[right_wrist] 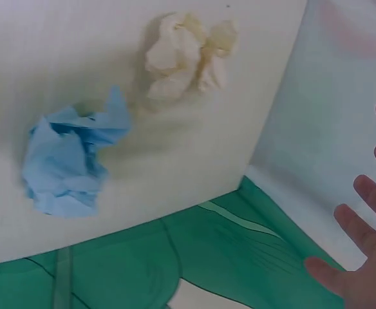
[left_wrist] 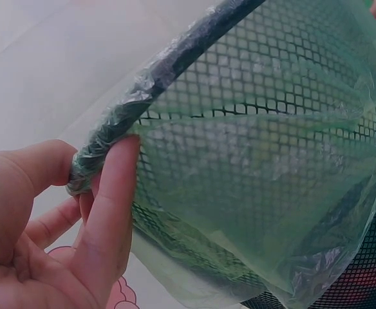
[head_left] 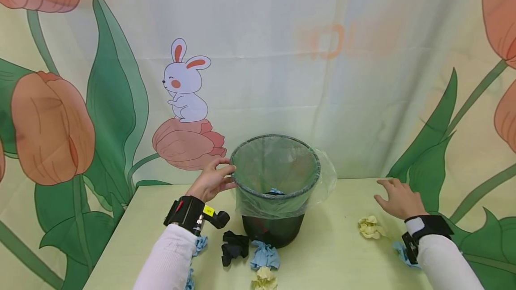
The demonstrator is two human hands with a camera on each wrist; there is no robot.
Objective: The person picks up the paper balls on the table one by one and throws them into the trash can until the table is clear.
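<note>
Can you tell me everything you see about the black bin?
The bin is round, black and mesh-walled, upright on the pale table. A thin, see-through green bag, plastic-looking, lines it and folds over the rim, sticking out on the right. Something blue and dark lies inside. The left hand pinches its rim.

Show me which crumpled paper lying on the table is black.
The black paper at the front left of the bin in the head view, between two blue papers. The others showing on the table are blue or yellow papers.
</note>
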